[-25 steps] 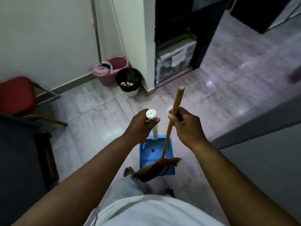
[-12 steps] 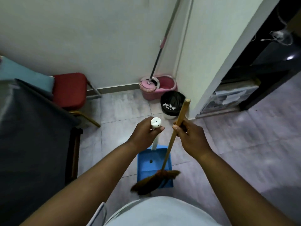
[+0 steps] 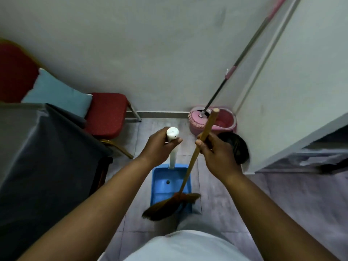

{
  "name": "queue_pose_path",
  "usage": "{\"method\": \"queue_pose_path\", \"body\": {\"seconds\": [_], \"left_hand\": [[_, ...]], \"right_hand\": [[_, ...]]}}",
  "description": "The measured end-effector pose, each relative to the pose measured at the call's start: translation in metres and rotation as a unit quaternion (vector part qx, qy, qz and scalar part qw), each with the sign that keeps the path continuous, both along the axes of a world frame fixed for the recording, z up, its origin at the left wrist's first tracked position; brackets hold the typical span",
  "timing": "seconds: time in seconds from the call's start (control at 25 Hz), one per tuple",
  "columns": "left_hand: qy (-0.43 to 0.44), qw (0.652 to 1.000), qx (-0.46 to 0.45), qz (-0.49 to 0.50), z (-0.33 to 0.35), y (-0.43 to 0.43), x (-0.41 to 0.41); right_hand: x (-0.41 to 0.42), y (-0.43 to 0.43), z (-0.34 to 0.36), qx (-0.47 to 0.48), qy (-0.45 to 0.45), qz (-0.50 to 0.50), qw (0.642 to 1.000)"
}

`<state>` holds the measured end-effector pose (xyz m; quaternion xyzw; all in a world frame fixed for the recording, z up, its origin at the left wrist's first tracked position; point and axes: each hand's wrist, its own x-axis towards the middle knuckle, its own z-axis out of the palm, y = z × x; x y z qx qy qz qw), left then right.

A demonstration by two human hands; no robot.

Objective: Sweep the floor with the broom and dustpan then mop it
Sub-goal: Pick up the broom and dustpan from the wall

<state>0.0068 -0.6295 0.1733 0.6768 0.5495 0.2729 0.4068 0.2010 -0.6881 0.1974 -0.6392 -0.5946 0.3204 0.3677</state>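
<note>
White plastic is gripped by the left hand [image 3: 160, 143]: the upright handle of the blue dustpan [image 3: 170, 183], set on the tiled floor [image 3: 282, 194]. The right hand [image 3: 216, 151] is closed around the wooden broom [image 3: 190, 166], whose bristles lie across the pan. A mop [image 3: 235, 66] is stood in a pink bucket [image 3: 224, 122] by the wall. No writing can be read.

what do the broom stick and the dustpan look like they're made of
Broom stick: probably wood, a plain tan pole with a matte, unpainted look and a flat-cut top end. Dustpan: most likely moulded plastic, a smooth uniform blue tray with a slight sheen, and its white handle looks like plastic tube. Bristles: brown and fibrous, natural or synthetic I can't tell.
</note>
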Motion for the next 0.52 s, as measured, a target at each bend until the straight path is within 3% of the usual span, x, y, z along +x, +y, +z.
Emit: {"method": "queue_pose_path", "body": {"seconds": [0.2,0.52], "left_hand": [[0.029,0.999,-0.006,0.016,-0.001,0.097,0.009],[-0.015,0.999,-0.007,0.049,-0.004,0.248,0.027]], "right_hand": [[0.015,0.108,-0.004,-0.014,0.025,0.037,0.999],[0.037,0.271,-0.003,-0.031,0.012,0.028,0.999]]}}
